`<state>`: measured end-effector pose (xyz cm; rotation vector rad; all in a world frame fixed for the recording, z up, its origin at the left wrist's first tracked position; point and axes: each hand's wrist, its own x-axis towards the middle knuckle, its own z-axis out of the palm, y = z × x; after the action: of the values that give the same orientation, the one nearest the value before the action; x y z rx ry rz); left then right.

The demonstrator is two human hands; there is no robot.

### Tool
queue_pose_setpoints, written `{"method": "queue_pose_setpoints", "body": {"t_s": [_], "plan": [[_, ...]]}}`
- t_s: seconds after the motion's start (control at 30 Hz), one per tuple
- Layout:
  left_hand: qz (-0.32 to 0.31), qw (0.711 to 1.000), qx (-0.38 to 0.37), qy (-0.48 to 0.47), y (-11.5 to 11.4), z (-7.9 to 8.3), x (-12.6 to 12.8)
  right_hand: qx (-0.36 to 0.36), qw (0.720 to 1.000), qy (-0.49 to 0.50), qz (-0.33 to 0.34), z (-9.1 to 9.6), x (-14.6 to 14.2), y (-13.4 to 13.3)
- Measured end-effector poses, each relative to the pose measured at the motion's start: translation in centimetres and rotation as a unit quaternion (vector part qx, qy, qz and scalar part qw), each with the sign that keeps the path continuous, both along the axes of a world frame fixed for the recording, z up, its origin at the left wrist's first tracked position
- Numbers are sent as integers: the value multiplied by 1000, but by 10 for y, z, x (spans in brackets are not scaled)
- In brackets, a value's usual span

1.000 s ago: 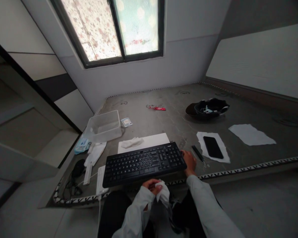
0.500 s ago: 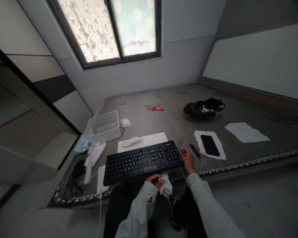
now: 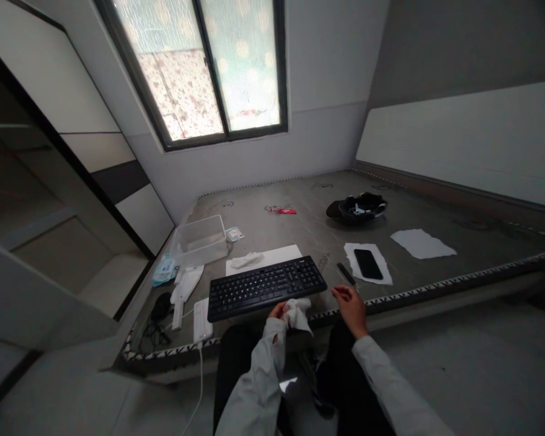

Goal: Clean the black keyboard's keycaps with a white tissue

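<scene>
A black keyboard [image 3: 266, 286] lies at the front of the grey mattress, partly over a white sheet [image 3: 285, 252]. My left hand [image 3: 278, 312] is closed on a crumpled white tissue [image 3: 298, 313] at the keyboard's front edge. Just right of the keyboard, apart from it, my right hand [image 3: 350, 307] has its fingers curled together; whatever they pinch, if anything, is too small to make out. Beyond that hand lie a dark slim tool [image 3: 346, 274] and a black phone [image 3: 368, 264] on white paper [image 3: 381, 277].
A clear plastic box [image 3: 200, 243], blue packaging [image 3: 164, 270], a black mouse [image 3: 161, 306] and a white power strip [image 3: 202, 321] lie to the left. Farther back are a red packet [image 3: 282, 210] and a black cap [image 3: 356, 209]. Another paper [image 3: 422, 243] lies right.
My right hand has come away from the keyboard's right edge, toward me. The tissue in my left hand hangs more spread out. The head view has shifted, and a bright white patch shows below between the legs.
</scene>
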<state>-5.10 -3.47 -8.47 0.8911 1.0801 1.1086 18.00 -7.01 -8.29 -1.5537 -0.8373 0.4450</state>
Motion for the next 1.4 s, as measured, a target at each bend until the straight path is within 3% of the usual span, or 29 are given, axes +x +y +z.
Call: {"method": "queue_pose_setpoints", "body": {"t_s": [0.2,0.37,0.53,0.73,0.93,1.07,1.23,1.4], "plan": [[3,999,16,-31,-5,-6,-2,13,990,43,131,25,-40,-38],[-24,998,34,-39,-8,-2,2,-10,972,55,228,35,-79,-48],[-96,994,47,-26,-20,12,-5,-21,969,62,237,28,-96,-41],[-178,982,58,2,-25,16,-13,-42,980,99,170,21,-101,-35],[-97,991,70,60,-16,10,-15,-52,956,116,264,25,-103,-31],[-57,995,43,76,-12,9,-14,-61,963,98,244,25,-97,-31],[-58,995,15,74,-11,10,-9,-46,986,-1,162,25,-85,-31],[-77,995,4,62,-7,14,-4,-30,969,-16,244,21,-84,-31]]}}
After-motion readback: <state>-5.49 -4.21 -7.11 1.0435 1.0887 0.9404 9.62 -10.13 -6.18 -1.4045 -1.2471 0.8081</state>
